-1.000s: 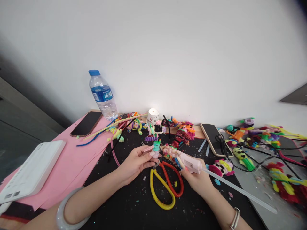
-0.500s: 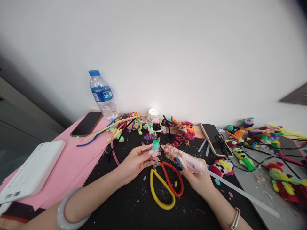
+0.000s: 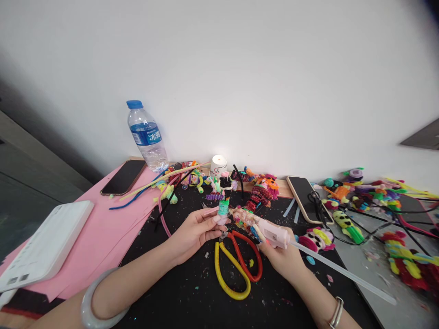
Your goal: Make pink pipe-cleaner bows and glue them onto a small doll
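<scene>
Between the fingers of my left hand [image 3: 197,234] stands a small upright pipe-cleaner figure [image 3: 223,206], turquoise in the middle, pale below, with black and pink at its top. My right hand [image 3: 283,256] is closed round a pink hot glue gun [image 3: 272,232], its front crusted with colourful bits. The gun's nozzle points left, close beside the figure's turquoise part; whether they touch I cannot tell. A long clear glue stick [image 3: 346,270] juts from the gun's back. Below my hands lie scissors [image 3: 233,269] with one yellow and one red handle, their blades mostly hidden by my left hand.
At the back left stand a water bottle [image 3: 147,139] and a dark phone [image 3: 124,177]. A white box-like device [image 3: 48,244] rests on pink sheets [image 3: 113,228]. A paper cup [image 3: 218,165] is by the wall. Rightward lie another phone [image 3: 307,198] and several fuzzy dolls [image 3: 348,226].
The glue gun has shifted very slightly left, its glue stick along with it. The figure in my left hand has turned or tilted a little. The things on the table have stayed put.
</scene>
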Tool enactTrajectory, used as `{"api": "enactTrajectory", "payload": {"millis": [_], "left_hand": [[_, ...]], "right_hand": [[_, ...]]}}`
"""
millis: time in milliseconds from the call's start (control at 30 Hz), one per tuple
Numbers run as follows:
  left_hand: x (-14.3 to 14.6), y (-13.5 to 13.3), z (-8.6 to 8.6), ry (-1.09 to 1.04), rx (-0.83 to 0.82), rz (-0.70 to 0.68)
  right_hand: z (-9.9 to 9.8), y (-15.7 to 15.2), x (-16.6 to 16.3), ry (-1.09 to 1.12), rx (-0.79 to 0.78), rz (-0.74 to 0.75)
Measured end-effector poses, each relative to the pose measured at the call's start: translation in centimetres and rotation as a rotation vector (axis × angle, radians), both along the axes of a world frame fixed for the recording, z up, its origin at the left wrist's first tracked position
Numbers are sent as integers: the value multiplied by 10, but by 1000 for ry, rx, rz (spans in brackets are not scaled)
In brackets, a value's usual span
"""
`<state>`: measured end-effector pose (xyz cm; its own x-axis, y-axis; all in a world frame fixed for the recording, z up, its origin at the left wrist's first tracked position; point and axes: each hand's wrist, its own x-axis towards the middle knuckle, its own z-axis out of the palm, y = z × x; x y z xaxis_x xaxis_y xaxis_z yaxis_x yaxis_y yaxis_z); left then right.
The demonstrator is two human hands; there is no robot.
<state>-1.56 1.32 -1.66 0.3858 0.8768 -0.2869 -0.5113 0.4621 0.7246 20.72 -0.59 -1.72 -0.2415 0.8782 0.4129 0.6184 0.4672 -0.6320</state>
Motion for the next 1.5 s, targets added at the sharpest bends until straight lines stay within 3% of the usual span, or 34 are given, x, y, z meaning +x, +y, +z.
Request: {"api": "enactTrajectory", "payload": {"millis": [267,467,733,1067,1167,1333,1500], "left_hand": [[-1,1,-2,-1,1,12],[-2,4,-4,32,-14,51],[-4,4,-3,99,71,110],[-3,1,3,221,154,151],[-3,1,3,245,168,161],[-4,2,3,305,218,183],[-2,2,4,344,249,213]], "right_hand": [[0,2,1,-7,-25,32],[-1,2,2,-22,-88,-29],[9,8,5,-20,-53,-430],[-3,27,26,-544,17,-728],[0,27,28,-595,4,-795],[1,29,36,-570,-46,-845],[-5,28,35,-731,-121,-793]]}}
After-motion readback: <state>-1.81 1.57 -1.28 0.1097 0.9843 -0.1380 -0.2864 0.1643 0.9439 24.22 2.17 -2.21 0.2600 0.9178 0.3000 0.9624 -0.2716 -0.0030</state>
